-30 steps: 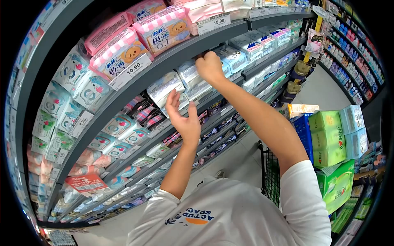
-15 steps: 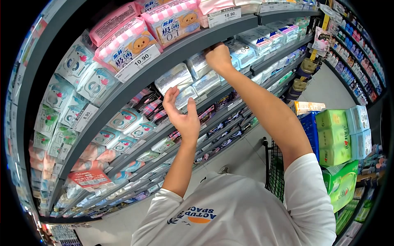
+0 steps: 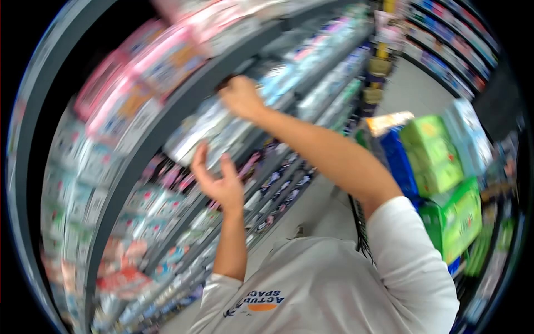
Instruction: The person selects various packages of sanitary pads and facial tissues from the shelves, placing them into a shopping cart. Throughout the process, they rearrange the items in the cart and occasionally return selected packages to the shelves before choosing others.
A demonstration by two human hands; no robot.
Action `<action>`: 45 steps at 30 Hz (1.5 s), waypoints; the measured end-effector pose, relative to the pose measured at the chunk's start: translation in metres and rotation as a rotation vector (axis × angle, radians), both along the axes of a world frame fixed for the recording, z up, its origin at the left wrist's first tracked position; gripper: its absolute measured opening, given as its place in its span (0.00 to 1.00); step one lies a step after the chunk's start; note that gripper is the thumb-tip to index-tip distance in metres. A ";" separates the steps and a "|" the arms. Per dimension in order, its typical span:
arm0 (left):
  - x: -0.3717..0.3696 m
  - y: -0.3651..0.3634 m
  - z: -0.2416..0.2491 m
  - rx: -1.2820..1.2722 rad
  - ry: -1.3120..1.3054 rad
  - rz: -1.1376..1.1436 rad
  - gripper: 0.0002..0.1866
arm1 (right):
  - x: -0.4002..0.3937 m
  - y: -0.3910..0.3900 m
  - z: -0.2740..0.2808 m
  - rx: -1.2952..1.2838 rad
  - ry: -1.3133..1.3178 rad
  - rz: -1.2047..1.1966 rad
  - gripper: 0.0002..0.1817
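My left hand (image 3: 219, 181) is open, thumb and fingers apart, just below white-and-silver packs (image 3: 194, 133) on a middle shelf. Further up, my right hand (image 3: 242, 97) is curled closed at the packs under the grey shelf edge (image 3: 192, 83). Its fingertips are hidden and blurred, so what they hold, if anything, cannot be made out. Light blue packs (image 3: 275, 83) lie just right of it. On the shelf above are pink packs (image 3: 167, 58). Motion blurs the view.
A black cart (image 3: 359, 228) at the right carries green packs (image 3: 431, 153), a blue pack (image 3: 401, 161) and a light blue pack (image 3: 467, 139). Pale floor (image 3: 414, 92) shows between the shelf and a far rack (image 3: 445, 42). A red sign (image 3: 123, 281) hangs at the lower left.
The view has turned and blurred. Both hands appear further left in it, the right also lower. The right hand remains curled at the shelf and the left remains open.
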State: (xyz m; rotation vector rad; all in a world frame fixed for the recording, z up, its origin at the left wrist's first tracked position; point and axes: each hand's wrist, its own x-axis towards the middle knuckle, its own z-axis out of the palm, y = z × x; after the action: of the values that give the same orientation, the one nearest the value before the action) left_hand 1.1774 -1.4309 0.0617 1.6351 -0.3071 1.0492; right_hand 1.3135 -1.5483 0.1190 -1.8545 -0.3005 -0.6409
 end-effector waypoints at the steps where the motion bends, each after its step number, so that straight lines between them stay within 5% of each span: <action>1: 0.003 -0.004 -0.003 0.001 -0.023 -0.038 0.22 | 0.010 -0.002 -0.008 -0.084 -0.036 0.018 0.19; 6: 0.001 -0.046 0.004 0.113 -0.047 -0.194 0.14 | -0.038 -0.043 -0.005 -0.169 0.226 0.055 0.40; 15: -0.014 -0.174 0.035 0.063 -0.099 -0.618 0.14 | -0.193 -0.219 0.013 -0.646 0.014 -0.205 0.17; 23: -0.085 -0.328 0.048 0.099 0.374 -1.418 0.20 | -0.369 -0.445 0.040 -0.452 -0.097 -1.251 0.17; 26: -0.120 -0.392 0.038 0.047 0.702 -1.697 0.31 | -0.420 -0.517 0.004 -0.118 0.188 -1.422 0.40; 27: -0.132 -0.407 0.037 0.019 0.828 -1.746 0.36 | -0.425 -0.520 -0.001 -0.131 0.182 -1.416 0.40; 29: -0.150 -0.432 0.030 -0.053 0.919 -1.755 0.40 | -0.435 -0.514 -0.015 0.336 0.308 -1.231 0.47; 32: -0.166 -0.441 0.036 -0.155 1.012 -1.777 0.45 | -0.431 -0.511 -0.031 0.411 0.243 -1.074 0.46; 35: -0.177 -0.442 0.040 -0.201 1.031 -1.770 0.46 | -0.430 -0.479 -0.012 0.363 0.251 -0.954 0.46; 39: -0.191 -0.445 0.041 -0.229 1.049 -1.761 0.47 | -0.438 -0.475 -0.017 0.297 0.207 -1.097 0.39; 45: -0.213 -0.440 0.048 -0.471 0.916 -1.819 0.49 | -0.465 -0.458 0.003 0.045 -0.057 -1.231 0.16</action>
State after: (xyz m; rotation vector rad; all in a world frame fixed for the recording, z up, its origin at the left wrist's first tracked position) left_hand 0.9641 -1.8710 0.1096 0.6655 -0.6219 -0.9264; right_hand 0.8484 -2.0060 0.1215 -1.8356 0.8992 -1.4835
